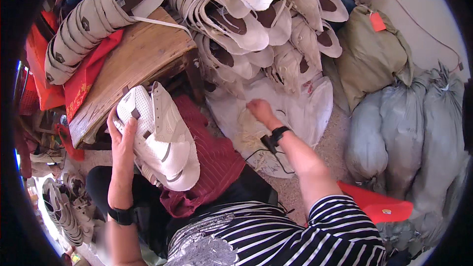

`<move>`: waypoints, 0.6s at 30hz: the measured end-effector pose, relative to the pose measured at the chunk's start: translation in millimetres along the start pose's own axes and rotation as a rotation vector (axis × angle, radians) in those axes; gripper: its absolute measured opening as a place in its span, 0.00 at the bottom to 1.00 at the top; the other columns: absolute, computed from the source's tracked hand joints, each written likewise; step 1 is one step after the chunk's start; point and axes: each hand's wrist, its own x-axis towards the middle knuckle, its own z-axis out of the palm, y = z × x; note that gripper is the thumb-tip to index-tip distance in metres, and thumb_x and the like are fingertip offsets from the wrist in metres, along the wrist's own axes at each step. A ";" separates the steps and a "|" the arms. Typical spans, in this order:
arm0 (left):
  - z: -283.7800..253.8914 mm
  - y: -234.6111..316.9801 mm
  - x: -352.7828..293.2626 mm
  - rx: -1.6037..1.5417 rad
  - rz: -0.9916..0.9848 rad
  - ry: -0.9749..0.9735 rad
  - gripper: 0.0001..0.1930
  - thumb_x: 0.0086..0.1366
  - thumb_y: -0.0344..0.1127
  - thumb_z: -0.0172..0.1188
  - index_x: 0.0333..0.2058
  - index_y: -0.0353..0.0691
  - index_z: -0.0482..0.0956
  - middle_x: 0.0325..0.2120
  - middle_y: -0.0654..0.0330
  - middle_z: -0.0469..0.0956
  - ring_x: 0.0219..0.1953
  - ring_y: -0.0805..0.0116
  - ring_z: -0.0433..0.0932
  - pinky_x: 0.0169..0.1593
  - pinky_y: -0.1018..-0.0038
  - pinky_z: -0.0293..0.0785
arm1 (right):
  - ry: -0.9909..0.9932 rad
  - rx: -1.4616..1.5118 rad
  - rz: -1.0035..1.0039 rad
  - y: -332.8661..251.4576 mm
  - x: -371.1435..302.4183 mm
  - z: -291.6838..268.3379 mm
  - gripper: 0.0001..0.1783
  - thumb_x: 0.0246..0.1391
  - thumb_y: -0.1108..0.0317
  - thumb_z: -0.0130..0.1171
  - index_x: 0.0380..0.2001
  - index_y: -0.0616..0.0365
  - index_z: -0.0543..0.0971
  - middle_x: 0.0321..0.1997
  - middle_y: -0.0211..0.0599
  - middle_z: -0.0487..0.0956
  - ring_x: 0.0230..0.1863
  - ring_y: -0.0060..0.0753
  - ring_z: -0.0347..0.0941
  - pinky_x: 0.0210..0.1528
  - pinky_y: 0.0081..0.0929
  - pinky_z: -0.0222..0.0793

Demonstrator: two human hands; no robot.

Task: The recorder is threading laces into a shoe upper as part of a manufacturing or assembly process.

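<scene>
– Left of centre in the frame, what is held?
– Several nested white uppers (167, 138), it seems, are gripped by the left hand (122, 140): the thumb is laid over the front, and the fingers are wrapped round the left edge.
– How is their long axis turned?
– It is slanted from upper left to lower right, with most of the length lying right of that hand.
– And the right hand (259, 111)?
– It is held well apart, near mid-frame, over a white sack (315, 103). Its fingers look curled; whether anything is pinched cannot be told. The uppers lie to its lower left.
– What edges are met?
– At upper left, the bench (128, 64) is close; below right, red cloth (217, 152). Between the hands, open room is left, bounded above by piled uppers (253, 34).
</scene>
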 end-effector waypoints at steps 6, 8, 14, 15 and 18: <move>2.9 -5.3 -6.7 -0.031 0.010 0.135 0.35 0.67 0.47 0.59 0.65 0.37 0.56 0.59 0.51 0.63 0.61 0.62 0.62 0.65 0.69 0.55 | 0.212 0.920 0.124 -123.1 13.9 -183.6 0.06 0.58 0.68 0.57 0.34 0.59 0.79 0.28 0.28 0.79 0.33 0.19 0.75 0.39 0.22 0.71; 7.2 0.3 -6.5 -0.039 -0.002 0.124 0.35 0.67 0.47 0.60 0.64 0.36 0.56 0.60 0.51 0.62 0.61 0.62 0.62 0.65 0.69 0.55 | 0.253 0.583 0.012 -147.9 5.6 -219.1 0.06 0.59 0.68 0.57 0.34 0.60 0.79 0.30 0.28 0.80 0.35 0.18 0.75 0.40 0.21 0.70; -4.2 8.8 -16.5 0.560 0.301 0.276 0.32 0.62 0.40 0.64 0.61 0.34 0.63 0.58 0.47 0.65 0.59 0.56 0.65 0.63 0.64 0.59 | 0.641 0.082 -0.507 -187.8 -12.3 -247.2 0.05 0.61 0.70 0.56 0.36 0.60 0.79 0.30 0.28 0.81 0.32 0.17 0.76 0.37 0.21 0.71; -1.5 22.4 -20.7 0.557 0.309 0.282 0.32 0.62 0.40 0.64 0.61 0.34 0.63 0.58 0.47 0.65 0.59 0.56 0.65 0.63 0.64 0.59 | 0.518 0.448 -0.375 -201.3 -18.8 -247.2 0.05 0.61 0.70 0.56 0.36 0.60 0.79 0.30 0.28 0.81 0.31 0.17 0.76 0.36 0.21 0.71; 6.6 64.7 -35.2 0.464 0.626 0.262 0.28 0.58 0.29 0.62 0.59 0.36 0.67 0.61 0.52 0.64 0.54 0.62 0.68 0.55 0.69 0.66 | 0.004 0.871 -0.247 -253.2 -37.1 -256.9 0.07 0.62 0.71 0.55 0.40 0.61 0.78 0.31 0.27 0.80 0.31 0.17 0.75 0.36 0.18 0.70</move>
